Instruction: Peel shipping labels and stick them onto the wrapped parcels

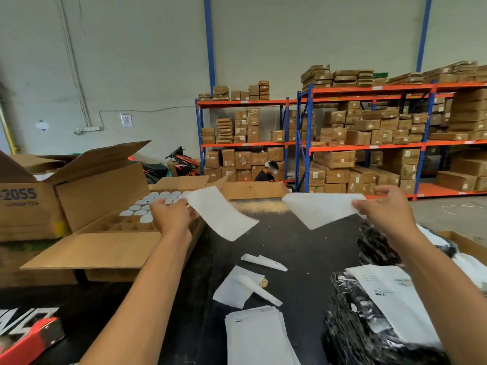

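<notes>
Both hands [174, 214] [387, 206] pinch separate white sheets [221, 214] [319, 209] above black table [303, 248] (warehouse shelving [369, 143] behind).

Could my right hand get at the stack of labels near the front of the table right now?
Probably not straight away: the right hand is raised and pinching a white sheet. The label stack itself lies uncovered on the black table, with nothing between, so once that sheet goes, the way looks free.
</notes>
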Motion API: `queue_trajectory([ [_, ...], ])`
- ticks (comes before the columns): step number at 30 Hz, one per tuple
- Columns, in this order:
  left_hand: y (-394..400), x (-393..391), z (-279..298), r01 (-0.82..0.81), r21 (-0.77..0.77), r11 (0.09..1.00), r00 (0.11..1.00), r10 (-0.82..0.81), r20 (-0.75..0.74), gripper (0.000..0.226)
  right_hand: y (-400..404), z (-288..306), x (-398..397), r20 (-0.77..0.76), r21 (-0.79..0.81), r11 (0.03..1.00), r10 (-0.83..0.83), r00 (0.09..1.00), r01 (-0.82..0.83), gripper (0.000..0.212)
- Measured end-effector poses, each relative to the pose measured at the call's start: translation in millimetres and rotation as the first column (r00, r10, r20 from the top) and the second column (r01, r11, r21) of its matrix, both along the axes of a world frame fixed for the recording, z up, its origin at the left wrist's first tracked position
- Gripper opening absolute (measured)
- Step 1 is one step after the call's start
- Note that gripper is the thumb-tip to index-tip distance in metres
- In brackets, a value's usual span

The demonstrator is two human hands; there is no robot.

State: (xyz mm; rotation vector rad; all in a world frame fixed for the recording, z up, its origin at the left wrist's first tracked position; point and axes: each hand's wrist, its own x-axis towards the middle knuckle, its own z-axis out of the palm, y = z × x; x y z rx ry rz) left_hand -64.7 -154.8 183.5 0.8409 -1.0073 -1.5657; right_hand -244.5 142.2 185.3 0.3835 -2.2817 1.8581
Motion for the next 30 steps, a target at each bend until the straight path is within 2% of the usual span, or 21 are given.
queue_trajectory([
  [2, 0, 4, -5, 0.003, -0.046, 0.999, 0.999, 0.0, 0.052, 0.05, -16, 5, 0, -0.112, 0.112, 0.993, 0.039, 0.993, -0.027, 0.059],
  [4, 2, 5, -12, 0.019, -0.109, 0.994, 0.993, -0.006, 0.119, 0.049, -42, 9, 4, -0.197, 0.297, 0.951, 0.149, 0.969, -0.086, 0.055],
  [7, 10, 6, -20, 0.047, -0.176, 0.983, 0.987, -0.019, 0.159, 0.049, -82, -1, 9, -0.232, 0.573, 0.807, 0.329, 0.915, -0.145, 0.046],
  [10, 13, 11, -31, 0.054, -0.206, 0.977, 0.97, -0.003, 0.242, 0.048, -125, -27, 14, -0.212, 0.769, 0.629, 0.419, 0.883, -0.114, 0.042],
  [14, 10, 22, -48, 0.081, -0.191, 0.978, 0.953, -0.021, 0.301, 0.049, -163, -75, 20, -0.178, 0.908, 0.417, 0.443, 0.878, -0.026, 0.047],
  [19, 8, 26, -62, 0.127, -0.171, 0.977, 0.948, -0.069, 0.31, 0.042, -177, -122, 25, -0.139, 0.946, 0.325, 0.434, 0.89, -0.011, 0.038],
  [21, 9, 26, -66, 0.151, -0.125, 0.981, 0.949, -0.109, 0.294, 0.047, -179, -128, 26, -0.12, 0.941, 0.336, 0.432, 0.894, -0.036, 0.036],
  [22, 10, 26, -66, 0.166, -0.109, 0.98, 0.95, -0.13, 0.283, 0.05, -180, -127, 27, -0.094, 0.924, 0.374, 0.432, 0.897, -0.084, 0.035],
  [25, 17, 20, -59, 0.228, -0.078, 0.97, 0.953, -0.207, 0.22, 0.052, -180, -99, 33, -0.041, 0.774, 0.565, 0.493, 0.869, -0.284, 0.033],
  [28, 27, 8, -42, 0.299, -0.051, 0.953, 0.947, -0.29, 0.138, 0.046, -168, -51, 53, -0.129, 0.545, 0.714, 0.589, 0.797, -0.44, 0.033],
  [30, 34, -4, -31, 0.363, -0.027, 0.931, 0.93, -0.361, 0.074, 0.038, -152, -24, 68, -0.197, 0.483, 0.727, 0.633, 0.748, -0.488, 0.036],
])
